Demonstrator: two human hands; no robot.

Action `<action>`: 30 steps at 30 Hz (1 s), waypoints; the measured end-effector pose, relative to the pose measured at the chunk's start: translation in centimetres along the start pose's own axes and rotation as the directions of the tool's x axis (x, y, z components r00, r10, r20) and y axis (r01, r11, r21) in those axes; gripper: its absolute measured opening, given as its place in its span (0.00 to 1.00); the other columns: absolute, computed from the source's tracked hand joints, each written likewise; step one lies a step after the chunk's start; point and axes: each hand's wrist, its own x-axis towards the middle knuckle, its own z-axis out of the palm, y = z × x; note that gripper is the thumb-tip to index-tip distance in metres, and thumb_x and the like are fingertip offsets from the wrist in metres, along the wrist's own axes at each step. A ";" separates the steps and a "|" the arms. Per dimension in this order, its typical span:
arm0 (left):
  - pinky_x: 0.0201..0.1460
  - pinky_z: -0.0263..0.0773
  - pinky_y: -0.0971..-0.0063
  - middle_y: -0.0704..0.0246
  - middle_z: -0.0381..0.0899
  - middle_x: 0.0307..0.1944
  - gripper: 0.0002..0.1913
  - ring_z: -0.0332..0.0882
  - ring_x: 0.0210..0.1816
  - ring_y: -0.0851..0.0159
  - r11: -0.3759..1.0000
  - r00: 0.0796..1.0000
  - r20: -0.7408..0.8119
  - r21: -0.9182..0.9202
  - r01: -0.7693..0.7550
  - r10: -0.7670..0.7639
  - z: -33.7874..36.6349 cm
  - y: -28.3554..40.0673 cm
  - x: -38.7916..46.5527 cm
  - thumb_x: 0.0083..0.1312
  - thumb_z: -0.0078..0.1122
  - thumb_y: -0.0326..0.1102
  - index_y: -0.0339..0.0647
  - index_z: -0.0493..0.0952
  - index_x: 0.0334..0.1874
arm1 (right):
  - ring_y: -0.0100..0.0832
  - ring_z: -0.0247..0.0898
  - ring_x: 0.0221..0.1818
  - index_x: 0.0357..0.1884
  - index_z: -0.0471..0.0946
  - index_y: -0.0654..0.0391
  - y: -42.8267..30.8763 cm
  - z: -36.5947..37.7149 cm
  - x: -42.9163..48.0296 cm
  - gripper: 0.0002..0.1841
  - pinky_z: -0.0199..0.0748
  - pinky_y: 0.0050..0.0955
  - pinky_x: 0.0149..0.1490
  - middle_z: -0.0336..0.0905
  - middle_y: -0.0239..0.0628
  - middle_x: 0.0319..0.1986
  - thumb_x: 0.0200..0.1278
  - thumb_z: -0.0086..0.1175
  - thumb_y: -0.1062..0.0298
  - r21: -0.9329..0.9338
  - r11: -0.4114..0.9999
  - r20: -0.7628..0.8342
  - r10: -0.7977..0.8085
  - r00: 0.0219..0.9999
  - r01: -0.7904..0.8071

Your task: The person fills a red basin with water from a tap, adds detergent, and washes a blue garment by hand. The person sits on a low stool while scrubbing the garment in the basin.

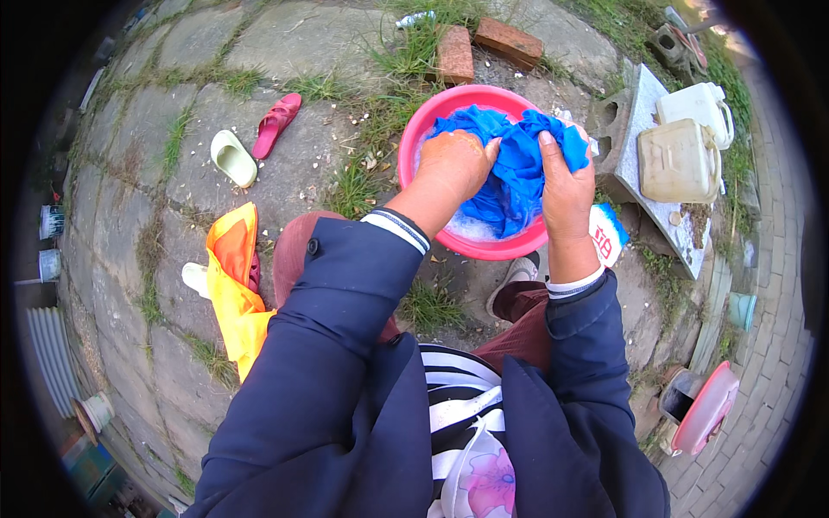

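Observation:
A pink plastic basin (414,149) stands on the ground before me with sudsy water in it. Wet blue cloth (511,162) lies bunched in the basin and rises between my hands. My left hand (456,162) is closed on the cloth at the basin's left, its fingertips hidden in the folds. At the right rim, my right hand (568,184) grips a raised bunch of the same cloth, thumb on top.
Two bricks (454,55) lie beyond the basin. On the right, plastic jugs (677,162) stand on a stone slab (638,110), with a printed packet (605,236) nearer. Slippers (277,126) and an orange cloth (230,285) are to the left.

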 end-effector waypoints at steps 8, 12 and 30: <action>0.63 0.63 0.57 0.63 0.81 0.49 0.14 0.76 0.56 0.57 0.951 0.965 -0.074 0.203 -0.233 0.252 4.2 -1.6 -0.4 0.64 0.51 0.40 0.48 0.79 0.50 | 0.47 0.71 0.45 0.40 0.77 0.55 0.9 3.5 -2.5 0.10 0.66 0.40 0.54 0.75 0.42 0.39 0.57 0.59 0.67 -0.433 0.755 0.428 -0.309 0.849 0.493; 0.68 0.59 0.55 0.59 0.80 0.47 0.16 0.72 0.58 0.54 0.884 0.915 -0.088 0.311 -0.350 0.393 2.4 0.6 -1.5 0.60 0.54 0.36 0.41 0.77 0.50 | 0.53 0.74 0.42 0.41 0.76 0.61 5.3 0.1 1.3 0.11 0.71 0.43 0.48 0.77 0.51 0.39 0.62 0.57 0.65 -0.561 0.803 0.161 -0.130 0.978 0.200; 0.62 0.65 0.75 0.62 0.77 0.54 0.25 0.73 0.55 0.68 0.241 0.876 -0.077 -0.947 -0.215 0.477 1.2 0.2 -1.2 0.60 0.58 0.30 0.38 0.70 0.62 | 0.39 0.79 0.50 0.44 0.79 0.57 -3.3 -5.4 4.5 0.20 0.75 0.43 0.58 0.82 0.42 0.45 0.67 0.56 0.48 0.800 0.492 0.221 0.290 0.931 -0.343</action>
